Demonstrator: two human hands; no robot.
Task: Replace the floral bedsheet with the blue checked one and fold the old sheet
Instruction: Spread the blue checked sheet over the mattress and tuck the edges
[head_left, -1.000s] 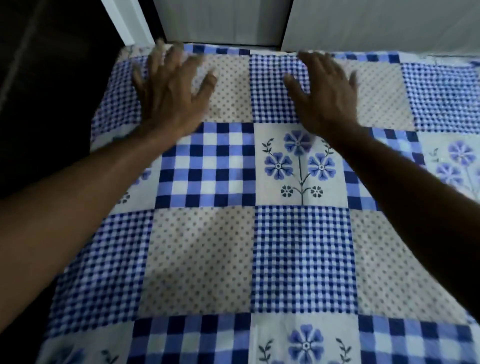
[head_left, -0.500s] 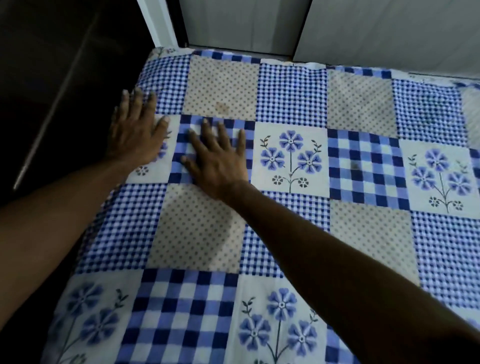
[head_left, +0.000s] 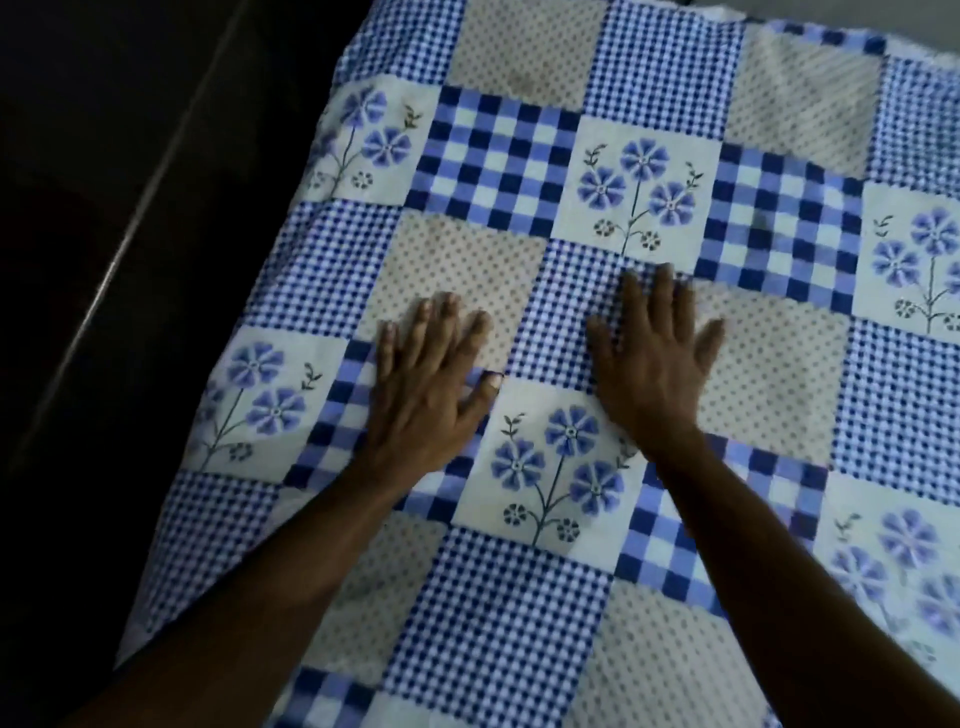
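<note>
Both hands sit nearer us than before — left hand (head_left: 421, 395) and right hand (head_left: 649, 364) lie flat, gripping nothing, on the sheet (head_left: 498, 623), spread wide beneath them. Sweeping unevenly, we could bunch it.

Left hand (head_left: 423, 400): lies palm down, fingers straight and slightly spread, thumb angled out to the right. Right hand (head_left: 649, 374): lies palm down, fingers straight and spread, thumb out to the left, edges slightly blurred. Side by side, near but apart. Both forearms bare, extended, entering from the lower corners and converging toward the hands
</note>
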